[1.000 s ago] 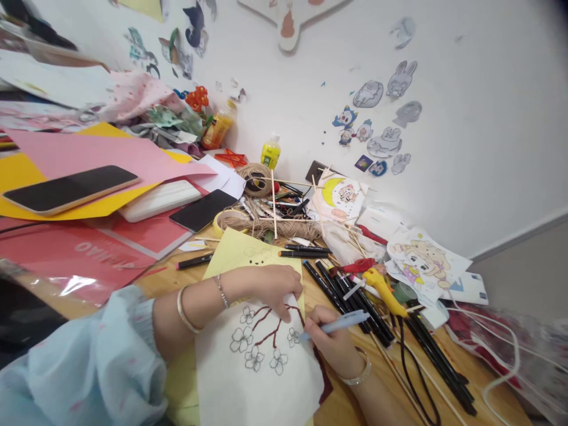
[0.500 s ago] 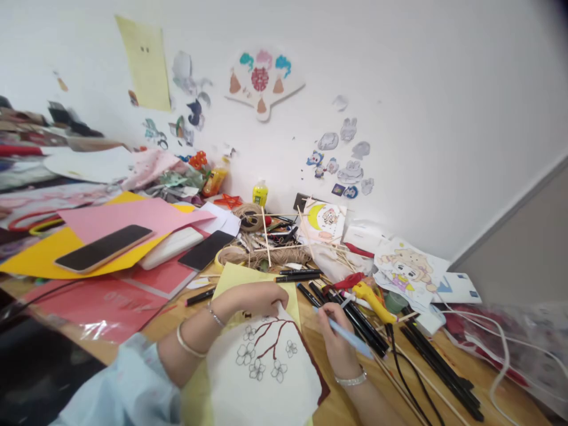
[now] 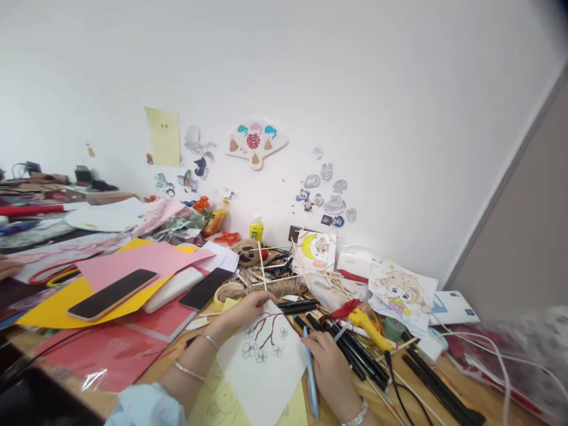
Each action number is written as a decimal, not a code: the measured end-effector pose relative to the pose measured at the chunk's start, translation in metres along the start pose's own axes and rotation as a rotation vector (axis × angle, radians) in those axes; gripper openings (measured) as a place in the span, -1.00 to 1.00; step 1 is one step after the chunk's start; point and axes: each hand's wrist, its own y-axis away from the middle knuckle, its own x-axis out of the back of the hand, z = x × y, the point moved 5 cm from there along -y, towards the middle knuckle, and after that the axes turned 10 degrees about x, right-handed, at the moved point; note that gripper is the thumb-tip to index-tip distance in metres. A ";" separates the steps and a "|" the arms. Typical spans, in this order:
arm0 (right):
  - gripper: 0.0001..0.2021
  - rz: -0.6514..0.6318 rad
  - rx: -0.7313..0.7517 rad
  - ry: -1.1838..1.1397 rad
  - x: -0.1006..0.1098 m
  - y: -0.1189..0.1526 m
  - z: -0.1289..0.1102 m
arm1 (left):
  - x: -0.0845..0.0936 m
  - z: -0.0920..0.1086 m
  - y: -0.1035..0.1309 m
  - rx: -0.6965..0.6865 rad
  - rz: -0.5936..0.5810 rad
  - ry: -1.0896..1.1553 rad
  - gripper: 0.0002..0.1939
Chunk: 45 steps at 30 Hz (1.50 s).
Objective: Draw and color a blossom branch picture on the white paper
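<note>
The blossom drawing (image 3: 261,381), a white sheet with dark-red branches and black-outlined flowers, is in our hands to the left of the yellow glue gun (image 3: 370,331). Our left hand (image 3: 251,309) pinches its top corner between thumb and fingers. Our right hand (image 3: 326,358), left of the glue gun and nearer to us, grasps a light-blue pen (image 3: 311,381) along the sheet's right edge. We cannot quite tell whether those fingers also nip the paper, since the knuckles hide the spot. Farther left of the glue gun and nearer to us, a pale-yellow sheet (image 3: 215,402) bearing faint line drawings shows under the white one.

Just left of the glue gun we see black marker pens (image 3: 357,349) side by side, and right of it, closer to us, more black markers (image 3: 437,378) lie at a slant. Behind it to the right rests a coloured cartoon-girl drawing (image 3: 402,296); behind it to the left stand a crescent-moon picture (image 3: 326,263) and, farther off, a small bottle with a yellow label (image 3: 256,229). Well to the glue gun's left, a smartphone (image 3: 113,294) lies across a pink sheet (image 3: 171,254) and an orange-yellow one (image 3: 47,309).
</note>
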 end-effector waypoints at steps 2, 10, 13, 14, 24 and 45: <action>-0.69 -0.021 -0.001 0.081 0.000 0.001 0.001 | 0.007 -0.004 -0.001 0.013 0.005 0.111 -0.48; -0.76 -0.054 -0.121 0.297 0.014 0.002 0.011 | 0.025 -0.010 0.011 0.035 -0.371 0.470 -0.55; -0.77 0.004 -0.166 0.277 0.028 0.004 0.018 | 0.020 -0.002 0.016 0.029 -0.445 0.469 -0.56; -0.77 0.049 -0.174 0.259 0.033 0.005 0.021 | 0.017 0.000 0.017 0.042 -0.442 0.437 -0.57; -0.71 0.449 -0.286 0.215 0.081 0.023 0.074 | -0.005 0.016 0.015 0.067 -0.157 0.004 -0.67; -0.79 -0.214 -0.259 0.204 0.042 0.036 0.064 | -0.029 0.012 -0.002 -0.237 0.172 -0.428 -0.62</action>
